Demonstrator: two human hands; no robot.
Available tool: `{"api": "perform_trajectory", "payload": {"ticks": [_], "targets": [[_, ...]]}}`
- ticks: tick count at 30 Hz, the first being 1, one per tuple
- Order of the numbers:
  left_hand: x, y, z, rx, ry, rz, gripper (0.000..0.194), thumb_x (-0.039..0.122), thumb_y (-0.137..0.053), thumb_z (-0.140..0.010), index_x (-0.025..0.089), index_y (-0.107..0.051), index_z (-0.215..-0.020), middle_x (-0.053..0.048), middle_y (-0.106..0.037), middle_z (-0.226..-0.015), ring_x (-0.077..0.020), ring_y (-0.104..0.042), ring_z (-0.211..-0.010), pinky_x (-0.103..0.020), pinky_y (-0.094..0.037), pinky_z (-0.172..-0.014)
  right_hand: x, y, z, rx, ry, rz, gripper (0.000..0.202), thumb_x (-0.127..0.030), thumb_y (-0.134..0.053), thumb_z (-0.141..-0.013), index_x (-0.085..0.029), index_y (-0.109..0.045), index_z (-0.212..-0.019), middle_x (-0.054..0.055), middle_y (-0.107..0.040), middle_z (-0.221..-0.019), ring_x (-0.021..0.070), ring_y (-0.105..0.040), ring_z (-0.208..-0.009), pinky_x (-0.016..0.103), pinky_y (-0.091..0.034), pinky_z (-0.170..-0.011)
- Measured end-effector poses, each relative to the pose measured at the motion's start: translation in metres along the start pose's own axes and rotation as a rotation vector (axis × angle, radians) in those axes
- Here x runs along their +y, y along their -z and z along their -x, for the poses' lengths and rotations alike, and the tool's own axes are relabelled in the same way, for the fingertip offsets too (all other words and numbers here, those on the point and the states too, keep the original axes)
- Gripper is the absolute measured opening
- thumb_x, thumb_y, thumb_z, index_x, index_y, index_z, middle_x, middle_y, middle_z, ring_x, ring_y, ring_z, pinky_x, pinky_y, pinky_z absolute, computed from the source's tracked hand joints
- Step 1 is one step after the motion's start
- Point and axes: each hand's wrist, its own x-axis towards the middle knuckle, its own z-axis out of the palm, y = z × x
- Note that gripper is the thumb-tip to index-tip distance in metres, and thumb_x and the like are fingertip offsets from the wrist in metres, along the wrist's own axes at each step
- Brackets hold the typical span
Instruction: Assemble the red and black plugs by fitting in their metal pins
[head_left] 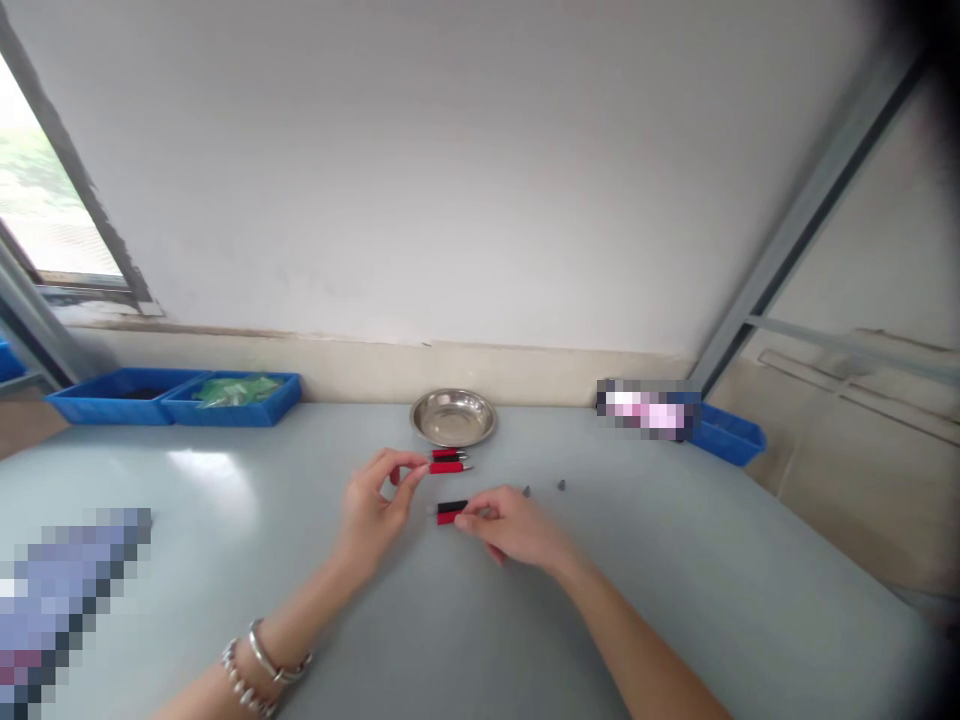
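My left hand (381,500) pinches the left end of a red pen (447,468) between thumb and fingertips; its metal tip points right. Just beyond it, more red and black pens (450,456) lie in front of the steel bowl. Nearer to me, a black pen barrel (451,507) and a red pen barrel (447,519) lie side by side. My right hand (514,525) has its fingers closed at the right ends of these two, which it covers; whether it grips one or both is unclear. Two small grey cone-shaped pieces (561,485) rest to its right.
A round steel bowl (453,418) stands near the wall. Blue trays (232,412) sit at the back left, one with green plastic bags. Another blue tray (726,434) stands back right beside a blurred-out object (646,410). A pixelated item (67,590) lies at the left.
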Motion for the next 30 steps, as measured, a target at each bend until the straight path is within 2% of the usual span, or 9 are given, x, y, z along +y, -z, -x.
{"api": "perform_trajectory", "payload": {"ticks": [4,9,15,19,23,30], "targets": [[0.001,0.0,0.0,-0.041,0.096,0.093,0.02,0.038,-0.052,-0.074,0.02,-0.06,-0.075,0.001,-0.062,-0.068,-0.0119,-0.049,-0.058,-0.023,-0.042,-0.057,0.0,0.001,0.0,0.009,0.034,-0.216,0.037,-0.052,-0.044,-0.08,-0.017,-0.058,-0.082,-0.005,-0.04,-0.045,0.0074,-0.035,-0.044,0.019,-0.025,-0.045],[0.004,-0.001,0.002,-0.088,0.143,0.14,0.02,0.039,-0.053,-0.073,0.02,-0.06,-0.075,0.001,-0.063,-0.07,-0.0126,-0.05,-0.061,-0.024,-0.043,-0.06,0.002,0.002,-0.006,0.046,0.092,-0.435,0.043,-0.057,-0.038,-0.081,-0.016,-0.049,-0.067,-0.006,-0.034,-0.043,0.006,-0.026,-0.04,0.019,-0.017,-0.04],[0.012,0.0,0.006,-0.123,0.021,0.066,0.018,0.036,-0.048,-0.078,0.02,-0.057,-0.076,0.001,-0.061,-0.069,-0.0125,-0.049,-0.06,-0.025,-0.04,-0.059,0.003,0.001,-0.007,0.097,0.125,-0.462,0.041,-0.052,-0.042,-0.081,-0.016,-0.046,-0.062,-0.006,-0.034,-0.044,0.0059,-0.026,-0.041,0.02,-0.015,-0.041],[0.011,0.001,0.008,-0.233,-0.117,-0.069,0.016,0.032,-0.045,-0.082,0.021,-0.053,-0.091,0.0,-0.06,-0.083,-0.0147,-0.051,-0.071,-0.028,-0.038,-0.067,0.001,0.003,-0.006,0.112,0.131,-0.501,0.039,-0.05,-0.045,-0.08,-0.016,-0.045,-0.061,-0.006,-0.035,-0.044,0.0061,-0.026,-0.041,0.021,-0.015,-0.041],[0.008,0.002,0.009,-0.28,-0.252,-0.19,0.015,0.027,-0.038,-0.086,0.019,-0.051,-0.088,-0.003,-0.058,-0.087,-0.0173,-0.051,-0.079,-0.032,-0.033,-0.071,-0.001,0.004,-0.006,0.104,0.15,-0.511,0.038,-0.048,-0.045,-0.08,-0.016,-0.044,-0.059,-0.006,-0.034,-0.043,0.006,-0.025,-0.041,0.021,-0.015,-0.041],[0.007,0.002,0.009,-0.283,-0.277,-0.264,0.024,0.026,-0.031,-0.089,0.019,-0.052,-0.081,-0.001,-0.056,-0.077,-0.0157,-0.048,-0.073,-0.032,-0.027,-0.069,0.001,0.003,-0.007,0.096,0.189,-0.481,0.038,-0.049,-0.044,-0.08,-0.017,-0.043,-0.059,-0.007,-0.032,-0.042,0.0061,-0.023,-0.04,0.021,-0.015,-0.041]]}}
